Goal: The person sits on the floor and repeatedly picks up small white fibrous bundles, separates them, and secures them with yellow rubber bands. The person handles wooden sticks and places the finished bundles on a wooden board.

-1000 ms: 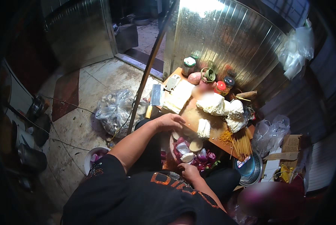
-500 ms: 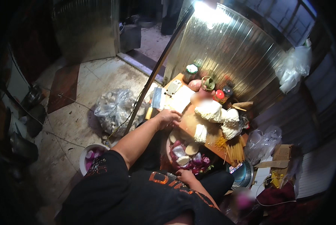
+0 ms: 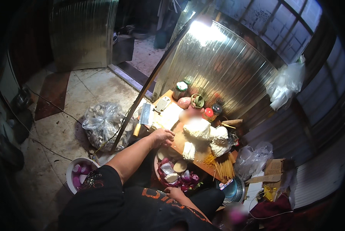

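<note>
My left hand (image 3: 163,138) hovers at the near edge of a wooden board (image 3: 176,144), its fingers loosely bent and apart, with nothing seen in them. A cleaver (image 3: 144,114) with a pale handle lies left of it. On the board, right of the hand, a small bundle of thin white strands (image 3: 188,151) lies apart from larger white bundles (image 3: 197,129). My right hand (image 3: 174,192) rests low against my dark clothing, fingers loosely stretched and partly in shadow. Between me and the board sits a basin of purple-red pieces (image 3: 184,179) with pale round pieces (image 3: 180,166) among them.
Thin wooden sticks (image 3: 224,169) lie at the board's right end beside an orange tangle (image 3: 209,159). Jars (image 3: 208,113) stand along the back. A stuffed clear bag (image 3: 105,125) and a white bucket (image 3: 70,175) are on the floor at left. A dark pole (image 3: 153,75) slants across.
The whole view has shifted, so the board and its things sit lower and further left. My left hand stays near the board's edge, with its fingers a little more bent.
</note>
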`<state>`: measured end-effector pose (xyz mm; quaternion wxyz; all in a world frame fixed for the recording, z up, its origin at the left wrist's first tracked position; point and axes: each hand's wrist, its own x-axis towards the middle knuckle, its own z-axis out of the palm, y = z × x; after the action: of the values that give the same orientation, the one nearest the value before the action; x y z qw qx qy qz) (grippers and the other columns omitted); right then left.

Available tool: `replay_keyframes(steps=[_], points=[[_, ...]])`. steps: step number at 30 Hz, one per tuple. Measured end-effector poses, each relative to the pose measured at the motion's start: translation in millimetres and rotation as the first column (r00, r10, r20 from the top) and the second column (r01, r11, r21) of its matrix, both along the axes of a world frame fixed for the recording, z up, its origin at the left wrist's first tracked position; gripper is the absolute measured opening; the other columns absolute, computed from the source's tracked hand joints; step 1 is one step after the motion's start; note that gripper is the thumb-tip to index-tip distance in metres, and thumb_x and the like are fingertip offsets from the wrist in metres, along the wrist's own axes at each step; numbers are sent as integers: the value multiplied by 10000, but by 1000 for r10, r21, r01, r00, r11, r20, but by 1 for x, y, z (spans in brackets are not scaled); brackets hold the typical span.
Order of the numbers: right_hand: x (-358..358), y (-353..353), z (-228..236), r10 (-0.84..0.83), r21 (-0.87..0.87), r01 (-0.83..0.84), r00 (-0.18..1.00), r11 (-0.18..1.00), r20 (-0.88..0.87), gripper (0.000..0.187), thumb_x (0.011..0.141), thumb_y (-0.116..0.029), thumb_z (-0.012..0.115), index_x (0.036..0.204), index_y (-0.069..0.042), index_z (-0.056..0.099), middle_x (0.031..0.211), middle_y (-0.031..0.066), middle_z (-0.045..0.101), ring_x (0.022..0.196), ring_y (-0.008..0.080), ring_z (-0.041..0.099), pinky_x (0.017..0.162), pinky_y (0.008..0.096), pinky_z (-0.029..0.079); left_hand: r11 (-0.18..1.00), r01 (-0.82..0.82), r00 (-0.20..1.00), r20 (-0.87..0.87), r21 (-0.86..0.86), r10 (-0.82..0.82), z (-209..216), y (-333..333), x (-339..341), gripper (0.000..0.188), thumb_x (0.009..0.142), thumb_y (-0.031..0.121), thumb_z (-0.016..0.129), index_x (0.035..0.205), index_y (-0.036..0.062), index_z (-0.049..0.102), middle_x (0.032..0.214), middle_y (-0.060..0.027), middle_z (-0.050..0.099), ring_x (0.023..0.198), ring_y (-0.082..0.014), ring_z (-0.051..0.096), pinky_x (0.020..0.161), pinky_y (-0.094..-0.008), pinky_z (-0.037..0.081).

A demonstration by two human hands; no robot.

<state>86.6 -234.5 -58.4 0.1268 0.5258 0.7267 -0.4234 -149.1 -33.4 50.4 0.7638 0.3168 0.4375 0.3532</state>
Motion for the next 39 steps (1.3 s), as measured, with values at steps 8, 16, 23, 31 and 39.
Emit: replay_keyframes(steps=[8, 16, 23, 31, 39], points=[[9, -7, -10, 4, -27, -4, 1000, 1000, 15, 364, 803, -216, 658, 1132, -61, 636, 1042, 135, 688, 957, 281, 659, 823, 362, 506, 995, 72, 996, -58, 67, -68, -2, -2, 15, 295, 789, 119, 633, 1074, 64, 582, 836, -54, 638, 624, -137, 621, 521, -271, 473], [9, -16, 2, -106, -40, 105, 994, 994, -8, 308, 762, -232, 660, 1028, -77, 678, 982, 134, 691, 925, 293, 657, 820, 374, 502, 940, 272, 962, -94, 204, -258, -51, -63, 59, 217, 782, 81, 646, 989, 14, 642, 746, -79, 645, 592, -139, 614, 519, -271, 499], [8, -19, 0, 1, -30, 1, 998, 1000, 67, 263, 766, -242, 665, 973, -81, 686, 936, 125, 695, 880, 289, 663, 794, 380, 504, 924, 359, 929, -44, -130, -367, -90, -176, 65, 236, 773, 80, 647, 1004, 36, 633, 724, -77, 642, 552, -136, 600, 463, -266, 473], [-1, -12, 12, -154, -111, 155, 988, 982, 19, 329, 757, -195, 648, 1051, -50, 675, 967, 161, 689, 892, 308, 662, 803, 383, 504, 937, -90, 973, 171, -337, 155, -44, -108, 43, 212, 858, 102, 561, 1061, 52, 518, 873, -66, 600, 651, -190, 626, 529, -288, 512], [1, -15, 6, -67, -22, 67, 998, 997, -3, 333, 754, -193, 638, 1056, -57, 669, 999, 167, 680, 937, 321, 649, 827, 384, 497, 982, -128, 794, 579, -137, 184, 8, -28, -24, 339, 905, 201, 525, 1227, 102, 489, 1062, -126, 622, 860, -230, 634, 751, -438, 547]])
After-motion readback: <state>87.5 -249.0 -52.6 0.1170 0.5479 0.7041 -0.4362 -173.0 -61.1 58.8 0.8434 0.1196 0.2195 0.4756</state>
